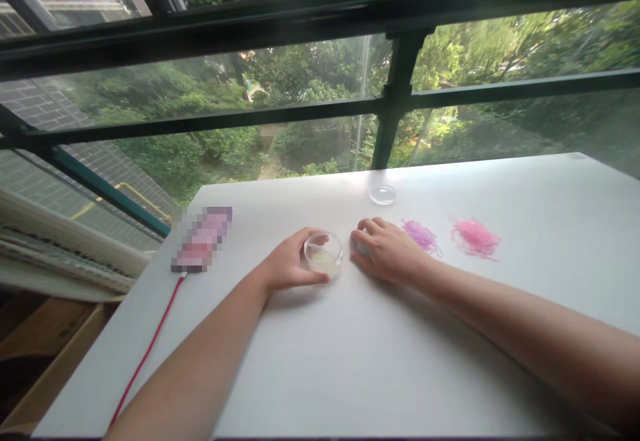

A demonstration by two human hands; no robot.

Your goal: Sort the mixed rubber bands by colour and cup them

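My left hand [287,262] is closed around a small clear round tub [324,259], thumb at the front and fingers behind. Pale yellowish contents show low in the tub, too blurred to name. To its right, my right hand [383,246] rests on the table with bent fingers, the thumb apart from the forefinger; nothing shows clearly between them. Just beyond that hand lies a pile of thin purple strands [421,235]. A pile of pink strands [476,237] sits farther right. Behind my right hand, a clear round lid [383,194] lies near the table's back edge.
The white table [310,361] stands against a window with dark green bars [395,94]. At the left lies a pixelated, phone-like device [204,239] with a red cable [150,347] running toward the front edge. A cardboard box [65,354] stands beside the table, low on the left.
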